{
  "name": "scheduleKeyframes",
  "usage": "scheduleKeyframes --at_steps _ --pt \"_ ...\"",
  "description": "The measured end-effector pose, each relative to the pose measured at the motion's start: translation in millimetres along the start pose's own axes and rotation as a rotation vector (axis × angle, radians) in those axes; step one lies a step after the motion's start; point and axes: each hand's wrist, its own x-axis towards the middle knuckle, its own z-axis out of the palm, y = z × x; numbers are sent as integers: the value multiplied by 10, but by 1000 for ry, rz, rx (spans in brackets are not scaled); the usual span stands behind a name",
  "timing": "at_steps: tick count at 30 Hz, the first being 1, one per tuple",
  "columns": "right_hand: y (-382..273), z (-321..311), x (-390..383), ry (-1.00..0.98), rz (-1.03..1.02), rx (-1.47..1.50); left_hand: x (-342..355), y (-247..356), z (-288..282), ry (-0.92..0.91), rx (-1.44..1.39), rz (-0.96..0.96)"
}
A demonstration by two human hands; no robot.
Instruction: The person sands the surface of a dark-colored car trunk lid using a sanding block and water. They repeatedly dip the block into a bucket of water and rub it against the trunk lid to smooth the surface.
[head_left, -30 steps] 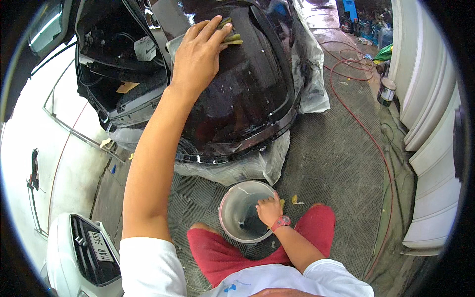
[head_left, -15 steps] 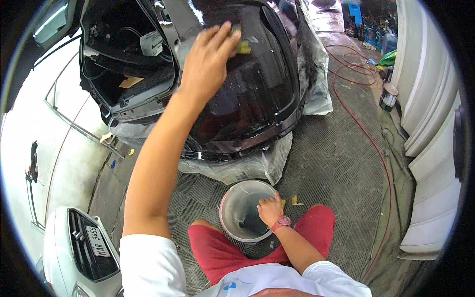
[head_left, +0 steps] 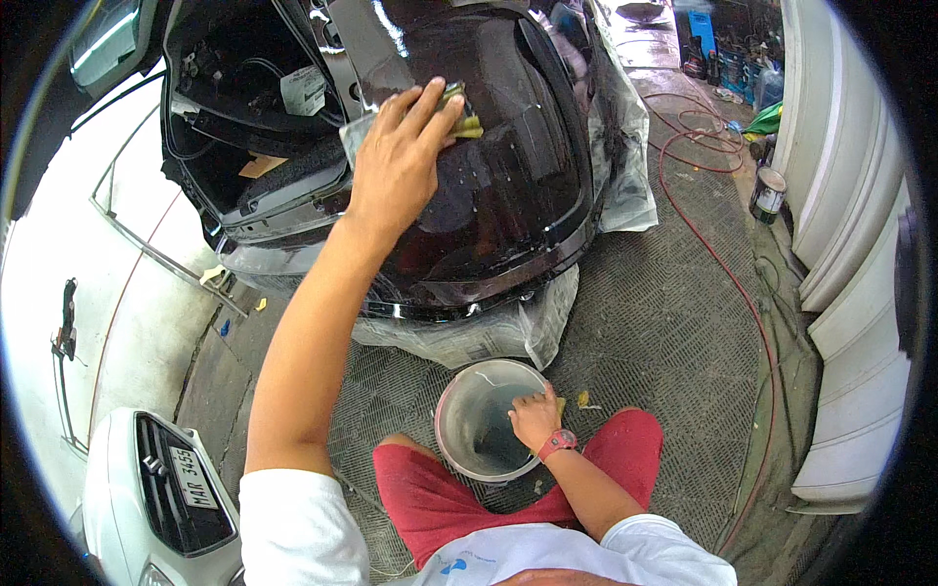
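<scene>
My left hand (head_left: pixel 399 161) is pressed down on the wet, dark body panel (head_left: pixel 508 195) of a car's rear corner. Under its fingers is a yellow pad (head_left: pixel 469 129) with a dark part; the palm side is hidden. Between my knees stands a pale bucket (head_left: pixel 446 430) with some greyish liquid inside. My right hand (head_left: pixel 533 420), with a red watch (head_left: pixel 558 441) on the wrist, grips the bucket's right rim, the thumb along the edge. A bit of something yellow shows beside that hand, too small to name.
Plastic masking sheet (head_left: pixel 469 340) hangs below the bumper. The car's open boot (head_left: pixel 254 107) lies at upper left. A white car (head_left: pixel 127 469) stands at lower left. On the right, a red hose (head_left: pixel 718 256) runs along the floor past a tin can (head_left: pixel 769 190).
My left hand has slid down the panel towards me, and slightly left, with the yellow pad. My right hand stays on the bucket rim.
</scene>
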Motion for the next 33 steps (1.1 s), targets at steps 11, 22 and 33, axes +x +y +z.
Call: scheduleKeyframes --at_steps 11,22,33 --pt "-25 12 -10 -21 4 -23 43 -15 9 12 -12 20" --pt "-43 -9 -6 -44 12 -1 60 15 35 40 -11 18" --pt "-28 7 -5 15 9 24 60 68 9 -19 -14 32"
